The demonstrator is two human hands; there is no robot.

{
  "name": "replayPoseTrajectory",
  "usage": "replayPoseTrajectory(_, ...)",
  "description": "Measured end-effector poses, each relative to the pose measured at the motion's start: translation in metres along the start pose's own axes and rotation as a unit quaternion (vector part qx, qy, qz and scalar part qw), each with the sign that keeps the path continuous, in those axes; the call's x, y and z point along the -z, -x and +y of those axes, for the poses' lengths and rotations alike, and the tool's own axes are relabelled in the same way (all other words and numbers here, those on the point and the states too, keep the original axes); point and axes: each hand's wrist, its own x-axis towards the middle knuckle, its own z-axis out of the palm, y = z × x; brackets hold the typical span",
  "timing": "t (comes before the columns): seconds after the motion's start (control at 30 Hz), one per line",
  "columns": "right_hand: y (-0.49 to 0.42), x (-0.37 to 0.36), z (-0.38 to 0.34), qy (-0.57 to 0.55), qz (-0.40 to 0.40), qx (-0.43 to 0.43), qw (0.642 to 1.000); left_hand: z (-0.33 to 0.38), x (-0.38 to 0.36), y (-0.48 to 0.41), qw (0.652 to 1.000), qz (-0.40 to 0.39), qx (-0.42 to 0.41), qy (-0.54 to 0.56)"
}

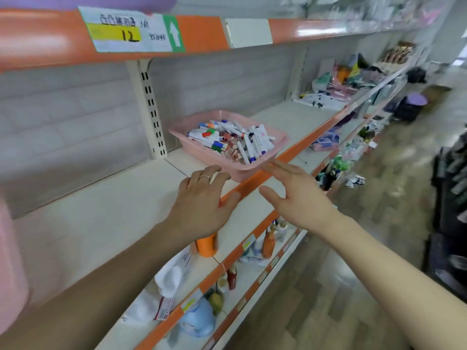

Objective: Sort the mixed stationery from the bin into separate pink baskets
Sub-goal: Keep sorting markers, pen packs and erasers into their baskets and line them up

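Both hands are going for the pink basket [199, 154] in the middle of the frame. It sits at the front of the shelf [101, 223], stuffed with mixed markers and pens [227, 137]. The left hand [202, 198], the one with the ring [205, 177], is just beside the basket's near corner, fingers loosely bent and spread, gripping nothing. The right hand [298, 195] comes in from the lower right with fingers straight and relaxed, tips right at the near rim. I can't tell if they actually touch it. Neither hand is holding anything.

My take on doing this bit well: take it by 2 opposite sides, thumbs over the rim and fingers under the wall, not by 1 corner. It's heaped to about the rim in spots, so keep it level coming off the shelf or stuff rolls out. The near corner seems to sit on the orange edge strip [252, 184], so I'd lift rather than drag. I can't clearly make out any other pink basket here, so I'd guess the sorting has barely begun.

Readable stuff: the price tag [129, 31] in the upper left has a big handwritten 12 on a yellow patch. There are handwritten characters above it that I can't make out, and a green strip with a white arrow [174, 34] pointing up. The print on the markers is too blurry to read
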Motion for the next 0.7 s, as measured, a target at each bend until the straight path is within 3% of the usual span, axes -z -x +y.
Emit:
replayPoseTrajectory(0.23,-0.081,0.000,0.019,0.016,-0.018,0.004,1.000,-0.009,-0.014,-0.069,0.999,-0.002,-0.033,0.017)
replayPoseTrajectory(0.4,-0.134,0.002,0.019,0.011,-0.040,0.015,0.999,-0.025,-0.010,-0.117,1.000,-0.016,-0.011,-0.011)
replayPoseTrajectory(0.7,-0.215,-0.018,0.059,0.081,-0.152,0.046,0.984,-0.017,-0.036,-0.187,0.990,-0.095,0.068,-0.075)
